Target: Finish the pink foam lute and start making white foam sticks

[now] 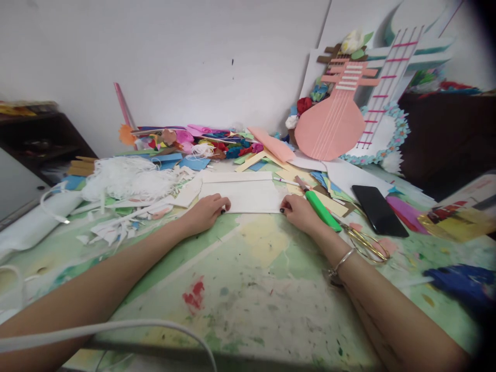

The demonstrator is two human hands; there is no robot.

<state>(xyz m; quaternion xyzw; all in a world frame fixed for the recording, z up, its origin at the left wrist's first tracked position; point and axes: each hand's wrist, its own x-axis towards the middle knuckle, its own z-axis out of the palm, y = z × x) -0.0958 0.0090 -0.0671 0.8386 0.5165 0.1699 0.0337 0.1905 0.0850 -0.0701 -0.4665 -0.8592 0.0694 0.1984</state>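
Observation:
A sheet of white paper [244, 199] lies on the table in front of me, with a folded strip along its far edge. My left hand [209, 211] pinches its near left corner, thumb toward the middle. At the near right corner, my right hand [296, 209] grips the paper in the same way, a bracelet on that wrist. Just right of my right hand lies a green-handled cutter [323, 211]. Beyond it are gold-handled scissors [366, 243], partly behind my forearm. The undersides of the fingers on both hands are hidden.
White shredded strips [127, 178] and paper scraps heap up on the left. Coloured paper pieces [217, 142] line the wall. A pink paper lute [331, 124] leans at the back right. A black phone [378, 211] and a blue glue gun [463, 284] lie rightward. A white cable [155, 323] crosses the front.

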